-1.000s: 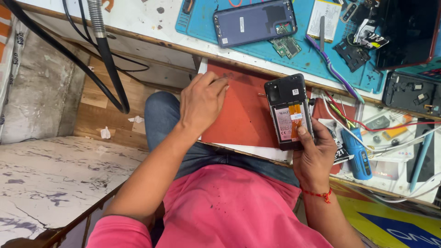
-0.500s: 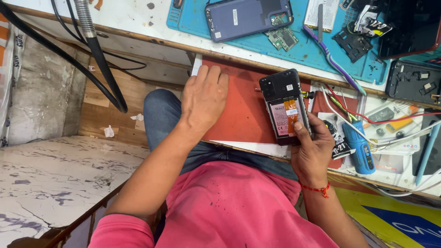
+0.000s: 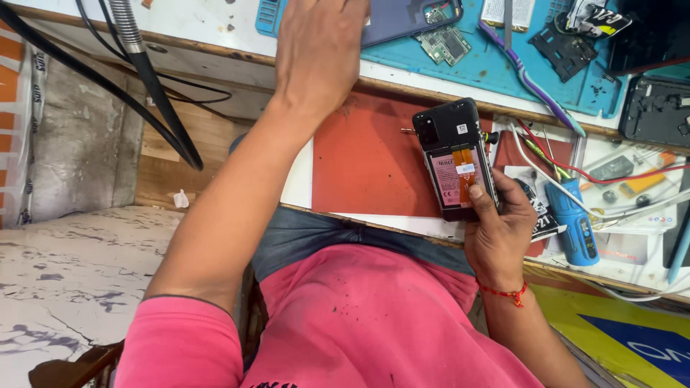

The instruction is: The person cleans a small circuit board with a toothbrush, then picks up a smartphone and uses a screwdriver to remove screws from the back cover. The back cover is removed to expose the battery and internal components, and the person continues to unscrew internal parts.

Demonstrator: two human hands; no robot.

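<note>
My right hand [image 3: 499, 230] grips an opened black phone [image 3: 456, 162] by its lower end, above a red mat [image 3: 359, 165]. The phone's back is off, showing a battery and an orange flex strip. My left hand [image 3: 323, 50] is stretched out far over the bench to a blue work mat [image 3: 496, 68]. It lies over the left end of a dark blue phone [image 3: 413, 18]. The fingertips are cut off by the frame's top edge, so I cannot see whether they grasp anything.
A small circuit board [image 3: 445, 44], a purple brush [image 3: 532, 86] and black phone parts [image 3: 654, 108] lie on and beside the blue mat. A blue cylinder [image 3: 575, 223], wires and small tools crowd the right. Thick black cables [image 3: 151, 93] hang at the left.
My left hand has left the red mat and reached forward onto the blue mat, over the dark blue phone. The right hand still holds the opened phone in about the same place.
</note>
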